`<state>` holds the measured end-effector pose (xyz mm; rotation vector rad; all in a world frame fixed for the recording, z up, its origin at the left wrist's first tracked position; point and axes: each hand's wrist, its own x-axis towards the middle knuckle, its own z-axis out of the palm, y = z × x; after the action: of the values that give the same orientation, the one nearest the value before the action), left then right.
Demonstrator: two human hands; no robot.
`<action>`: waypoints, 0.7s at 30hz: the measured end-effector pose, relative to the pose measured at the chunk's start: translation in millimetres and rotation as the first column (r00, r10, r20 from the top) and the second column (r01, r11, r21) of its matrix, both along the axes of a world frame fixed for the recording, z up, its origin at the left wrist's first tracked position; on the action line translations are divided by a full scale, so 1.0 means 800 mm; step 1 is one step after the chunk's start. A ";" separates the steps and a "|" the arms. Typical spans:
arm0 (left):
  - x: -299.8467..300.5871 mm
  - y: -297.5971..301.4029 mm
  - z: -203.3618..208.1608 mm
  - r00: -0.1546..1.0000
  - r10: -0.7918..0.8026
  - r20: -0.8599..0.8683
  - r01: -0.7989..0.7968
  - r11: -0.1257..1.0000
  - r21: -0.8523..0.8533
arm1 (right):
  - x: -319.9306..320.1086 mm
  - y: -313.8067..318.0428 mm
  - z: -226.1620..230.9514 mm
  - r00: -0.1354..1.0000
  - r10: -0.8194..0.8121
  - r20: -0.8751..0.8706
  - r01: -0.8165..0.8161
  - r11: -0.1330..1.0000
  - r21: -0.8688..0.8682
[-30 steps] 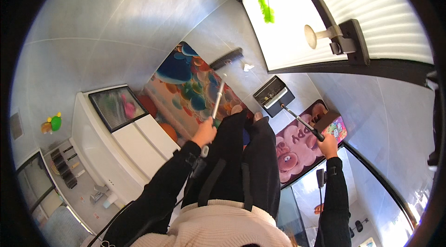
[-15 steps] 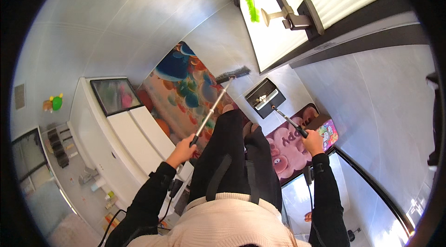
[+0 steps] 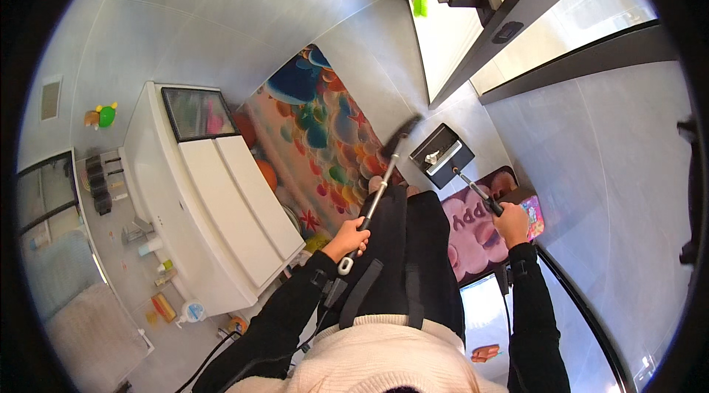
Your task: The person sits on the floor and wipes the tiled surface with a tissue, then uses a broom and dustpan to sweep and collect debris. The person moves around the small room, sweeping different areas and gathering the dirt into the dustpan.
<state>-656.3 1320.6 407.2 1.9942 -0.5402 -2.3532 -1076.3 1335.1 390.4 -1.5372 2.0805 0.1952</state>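
Observation:
My left hand is wrapped round the silver handle of a broom, close to its light grey end. The dark broom head is tilted over the floor, left of the dustpan. In my right hand I grip the black handle of the long-handled dustpan. The black pan lies on the floor with its handle slanting up toward me. Inside it are some crumpled white scraps next to a pale toothed strip.
A colourful balloon-print mat lies to the left, a pink mat under the dustpan handle. A white cabinet with a basin stands left. At the upper right, a dark-framed door with a grey handle stands ajar.
My left hand has moved right and nearer my body, and the broom head has swung toward the dustpan, its angle changed. The door's angle differs, with a bright gap now showing.

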 end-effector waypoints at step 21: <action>0.027 -0.037 -0.065 0.832 -0.350 0.430 0.506 0.797 -0.330 | -0.020 0.003 0.000 0.996 0.086 0.014 -0.087 0.994 0.065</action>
<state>-634.7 1290.9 355.4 2.2347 -1.5460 -1.7968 -1092.4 1337.2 390.5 -1.5863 1.9808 0.2836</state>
